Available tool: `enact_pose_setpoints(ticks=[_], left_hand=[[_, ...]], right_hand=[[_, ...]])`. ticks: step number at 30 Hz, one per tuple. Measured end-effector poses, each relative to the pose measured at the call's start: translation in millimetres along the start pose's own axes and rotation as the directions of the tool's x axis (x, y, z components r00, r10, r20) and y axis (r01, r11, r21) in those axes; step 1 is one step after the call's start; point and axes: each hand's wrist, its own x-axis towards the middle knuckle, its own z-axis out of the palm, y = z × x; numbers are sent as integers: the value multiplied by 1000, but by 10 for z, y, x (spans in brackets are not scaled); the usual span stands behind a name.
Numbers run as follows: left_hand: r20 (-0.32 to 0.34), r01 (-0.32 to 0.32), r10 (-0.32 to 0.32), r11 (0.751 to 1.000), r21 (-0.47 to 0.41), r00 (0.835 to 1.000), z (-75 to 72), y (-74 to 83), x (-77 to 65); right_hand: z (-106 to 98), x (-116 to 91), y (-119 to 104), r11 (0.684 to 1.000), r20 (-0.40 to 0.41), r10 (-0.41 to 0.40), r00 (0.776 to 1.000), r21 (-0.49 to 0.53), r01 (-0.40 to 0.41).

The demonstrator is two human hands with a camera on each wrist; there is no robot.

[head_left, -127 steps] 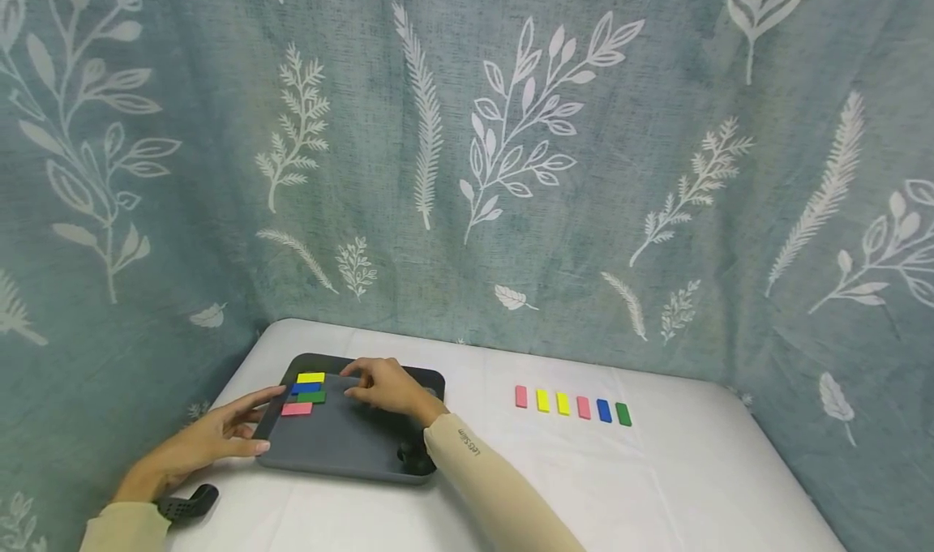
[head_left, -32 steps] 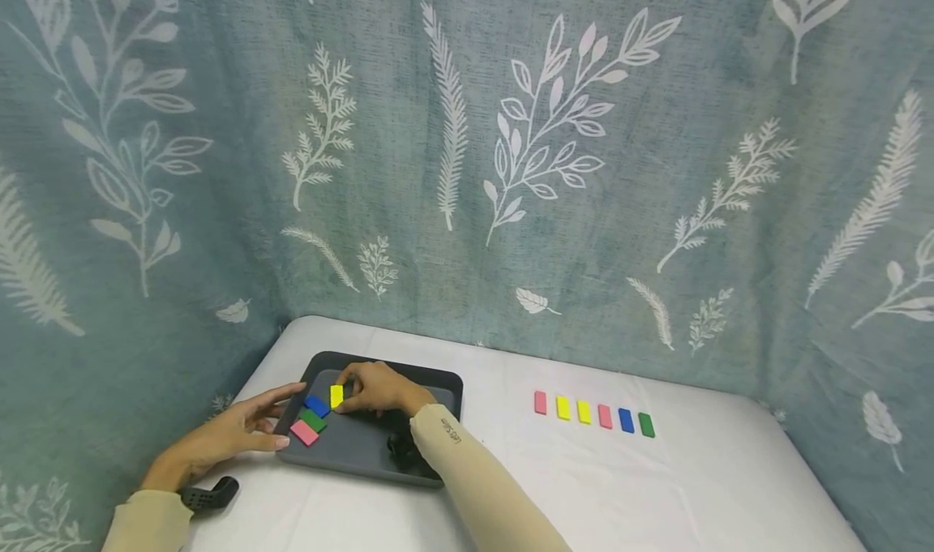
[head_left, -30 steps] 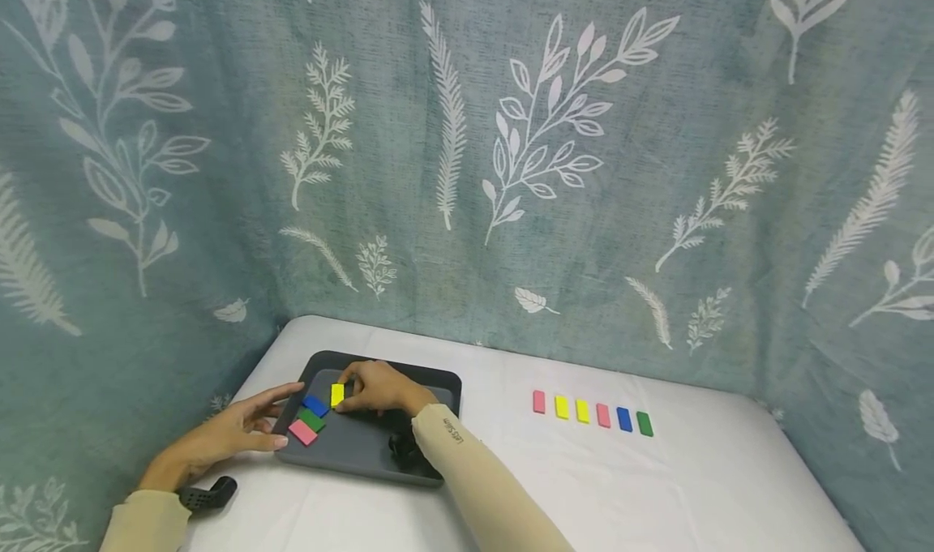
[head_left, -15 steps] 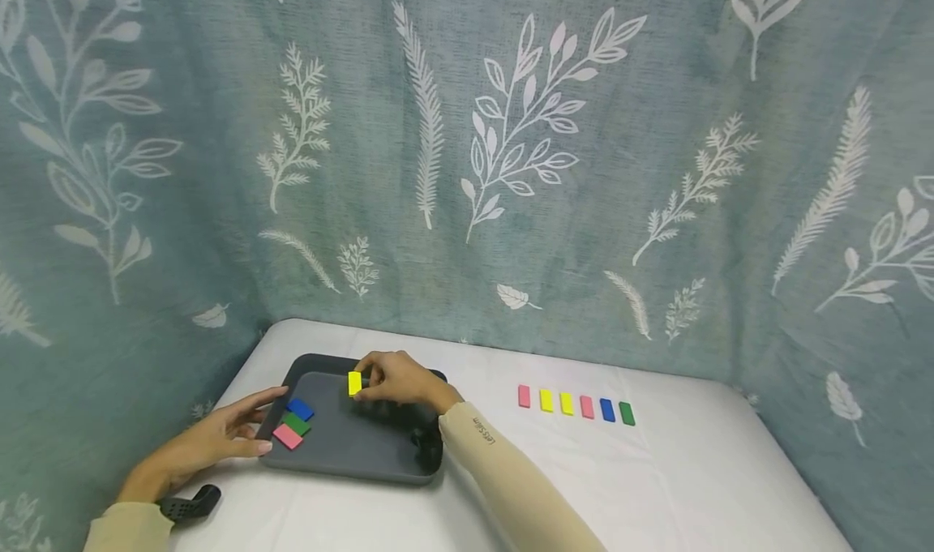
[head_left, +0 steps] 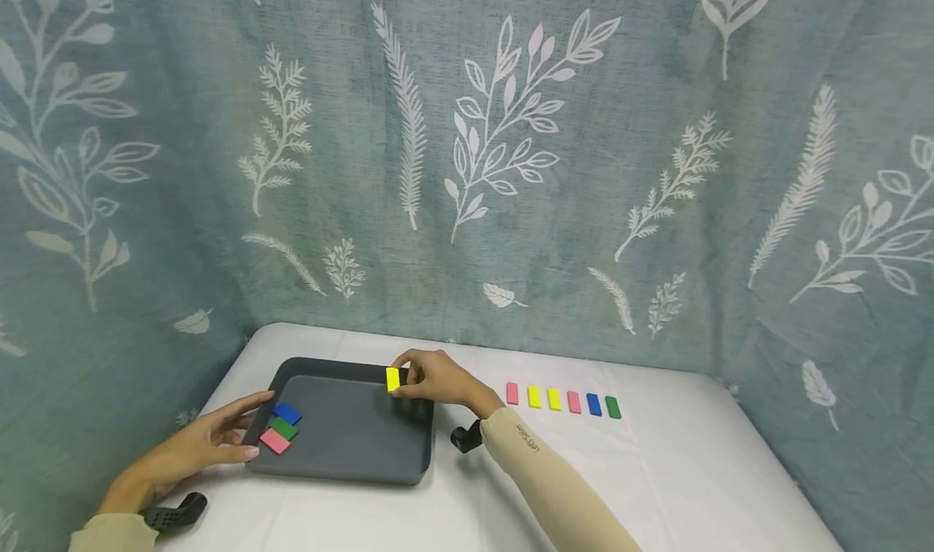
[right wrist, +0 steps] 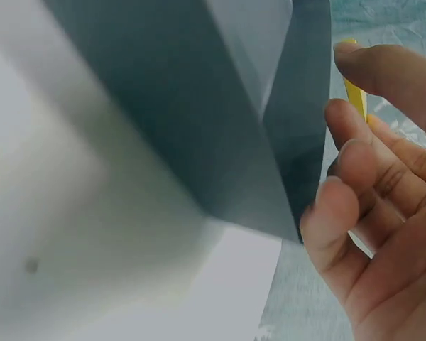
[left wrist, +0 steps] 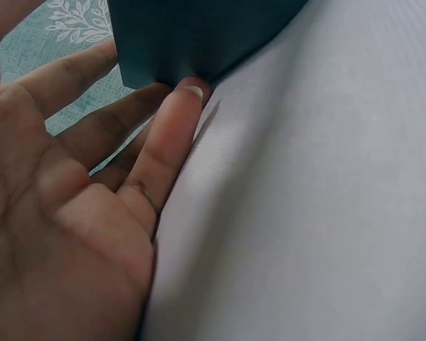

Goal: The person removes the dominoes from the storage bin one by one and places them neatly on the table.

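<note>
My right hand (head_left: 441, 376) pinches a small flat yellow block (head_left: 392, 379) between thumb and fingers, over the back right corner of the dark grey tray (head_left: 350, 430). In the right wrist view the yellow block (right wrist: 355, 96) shows edge-on between thumb and fingertips, beside the tray wall (right wrist: 199, 106). My left hand (head_left: 193, 447) rests at the tray's left side with fingers spread, thumb near the front corner. Its fingertips touch the tray wall (left wrist: 192, 42) in the left wrist view. Inside the tray's left end lie a blue block (head_left: 288, 413), a green block (head_left: 284, 429) and a pink block (head_left: 275, 441), slanted and close together.
To the right of the tray, a row of several blocks stands spaced out on the white tablecloth (head_left: 584, 479): a pink block (head_left: 512, 394), yellow ones, another pink, a blue block (head_left: 594, 405) and a green block (head_left: 613, 407). A leaf-patterned curtain (head_left: 438, 171) hangs behind.
The yellow block, first lying in the tray's left end, was picked up by my right hand and carried right. The other blocks in the tray turned aslant. My left hand stays at the tray.
</note>
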Motion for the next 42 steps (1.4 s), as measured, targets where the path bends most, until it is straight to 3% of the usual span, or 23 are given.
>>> enact_pose_setpoints(ticks=[19,30,42], left_hand=[[1,-7,7,1000,7,1000,8,34,-35],[24,13,-11,999,-51,1000,11,38,-33],[12,9,-9,999,-38,1000,27,31,-47]], right_hand=[[-382,-828,386,998,-119,43,992,-43,-49],[-444,-1305,638,992,-174,125,977,14,-125],[-430,-1765,918,983,-188,179,966,79,-166]])
